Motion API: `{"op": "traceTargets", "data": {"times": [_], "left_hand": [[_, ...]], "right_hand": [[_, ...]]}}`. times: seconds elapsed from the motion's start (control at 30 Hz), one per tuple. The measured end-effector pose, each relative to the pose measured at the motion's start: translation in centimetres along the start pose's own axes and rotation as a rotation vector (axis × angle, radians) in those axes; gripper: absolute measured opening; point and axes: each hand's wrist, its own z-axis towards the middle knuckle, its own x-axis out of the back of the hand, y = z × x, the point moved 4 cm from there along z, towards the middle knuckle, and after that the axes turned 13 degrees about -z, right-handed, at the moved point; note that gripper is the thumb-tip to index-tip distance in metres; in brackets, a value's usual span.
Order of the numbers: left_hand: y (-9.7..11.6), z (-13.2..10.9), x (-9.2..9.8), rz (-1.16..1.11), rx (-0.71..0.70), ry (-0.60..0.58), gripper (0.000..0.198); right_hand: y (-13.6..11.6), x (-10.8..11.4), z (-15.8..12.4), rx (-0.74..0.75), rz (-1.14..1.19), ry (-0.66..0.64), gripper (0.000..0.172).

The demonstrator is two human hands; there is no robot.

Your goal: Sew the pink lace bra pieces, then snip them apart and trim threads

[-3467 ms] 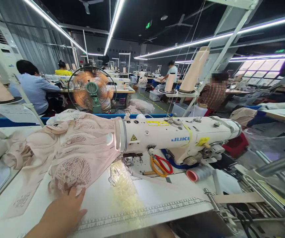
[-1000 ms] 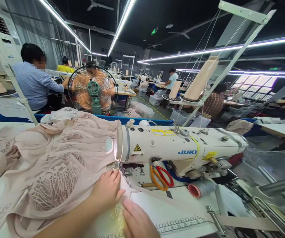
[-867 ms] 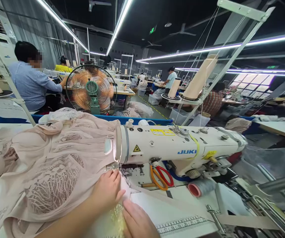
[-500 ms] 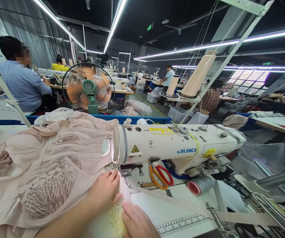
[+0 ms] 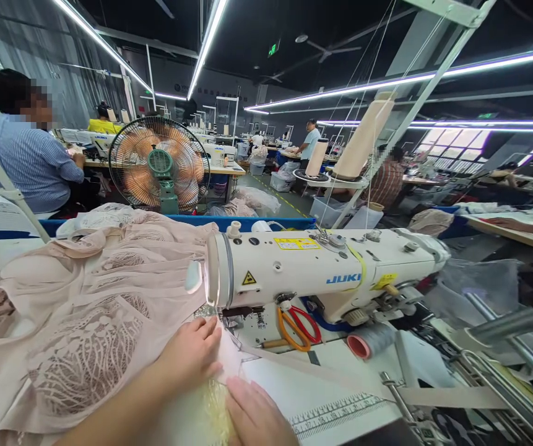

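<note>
At the sewing machine (image 5: 294, 263)
Left hand (image 5: 192, 350) lies on pale fabric (image 5: 229, 358), right hand (image 5: 259, 414) near; whether either grips, I cannot tell

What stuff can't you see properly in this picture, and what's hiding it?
All in the head view:
Part of the pale cloth: covered by the left hand.
The right hand's wrist: cut off by the bottom edge.
The needle of the sewing machine: too small to make out beside the fingers.
The fan's blades: blurred behind the wire cage.
Back-wall lettering: too small to read.
</note>
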Motion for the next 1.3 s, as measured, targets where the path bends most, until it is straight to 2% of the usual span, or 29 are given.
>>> {"op": "traceTargets", "data": {"times": [0.1,0.27,0.37,0.53,0.6,0.7,0.8,0.87,0.97,1.07,1.3], "left_hand": [[-0.2,0.2,0.1,-0.007,-0.014,0.016,0.060],[-0.4,0.5,0.8,0.000,-0.006,-0.007,0.059],[-0.5,1.0,1.3,0.032,-0.008,-0.007,0.058],[0.7,0.7,1.0,0.134,-0.132,0.082,0.032],[1.5,-0.2,0.1,0.133,-0.158,0.076,0.038],[2.1,-1.6,-1.5,0.075,-0.053,0.026,0.049],[1.8,-2.3,-2.1,0.047,0.011,-0.014,0.062],[1.3,-2.4,-2.0,0.045,-0.048,-0.014,0.062],[0.2,-2.2,-1.2,0.027,-0.211,0.065,0.057],[-0.8,-1.9,-0.4,0.006,-0.329,0.130,0.050],[-1.8,-1.0,0.9,0.024,-0.402,0.107,0.059]], "right_hand": [[-0.1,-0.4,0.0,-0.039,0.000,0.055,0.033],[-0.1,0.0,0.7,-0.009,0.026,-0.012,0.035],[0.1,0.6,1.4,-0.084,0.051,0.044,0.034],[-0.3,0.0,2.8,-0.200,0.152,0.014,0.037],[-0.5,-0.5,3.3,-0.239,0.185,0.000,0.039],[-0.8,-1.0,3.9,-0.286,0.215,-0.022,0.043],[-1.0,-1.0,4.3,-0.299,0.270,-0.077,0.042],[-0.9,-0.7,4.5,-0.300,0.324,-0.143,0.043],[-0.7,-0.1,4.7,-0.303,0.403,-0.258,0.044],[-0.4,0.6,4.8,-0.306,0.434,-0.307,0.041],[0.0,1.7,5.3,-0.301,0.434,-0.356,0.039]]}}
